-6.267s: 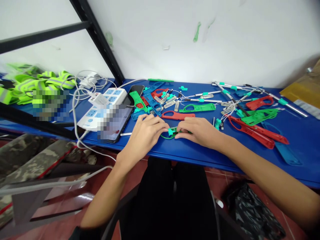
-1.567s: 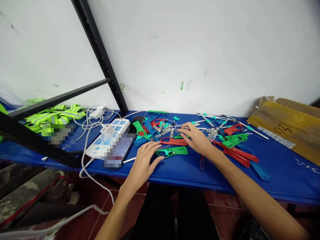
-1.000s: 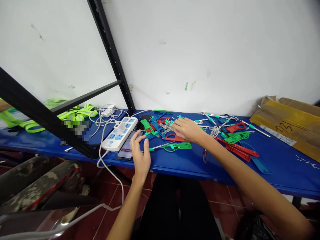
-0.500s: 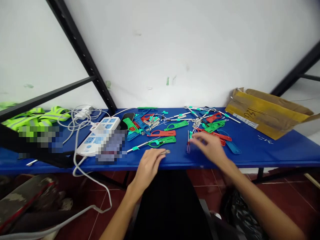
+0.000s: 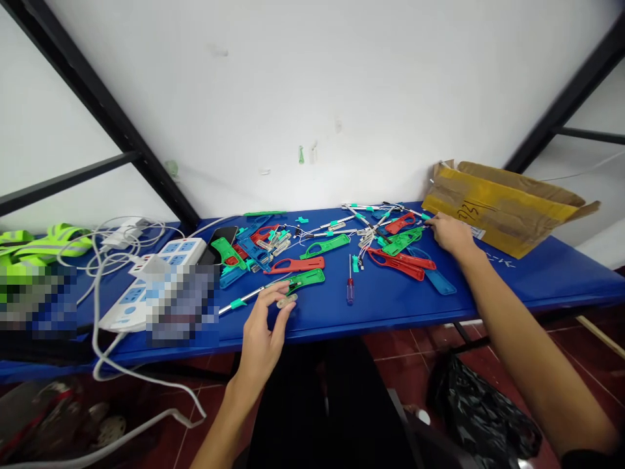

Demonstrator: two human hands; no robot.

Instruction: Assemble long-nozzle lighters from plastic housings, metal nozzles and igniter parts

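Note:
My left hand [image 5: 263, 319] pinches a small translucent oblong piece [image 5: 287, 301], like a lighter's fuel tank, above the table's front edge. Just behind it lies a green lighter casing half [image 5: 311, 278], beside a metal rod with teal tape [image 5: 239, 302]. My right hand [image 5: 452, 234] has reached to the back right, its fingers closed at the end of a thin metal rod [image 5: 414, 212]; the fingertips partly cover it. A screwdriver [image 5: 350, 291] with a purple handle lies between the hands. Near the right hand are red casing halves [image 5: 400, 263] and a blue one [image 5: 442, 281].
A yellow-taped cardboard box [image 5: 502, 208] stands at the back right. On the left are a white power strip [image 5: 168, 260], looping white cables [image 5: 97, 286] and a phone [image 5: 224, 236]. More clear tanks [image 5: 278, 244] and casings lie in the middle. A black bag [image 5: 483, 410] is on the floor.
My right hand has moved from beside the screwdriver to the rod by the box. My left hand has turned, still holding the small piece. The view has shifted to the right.

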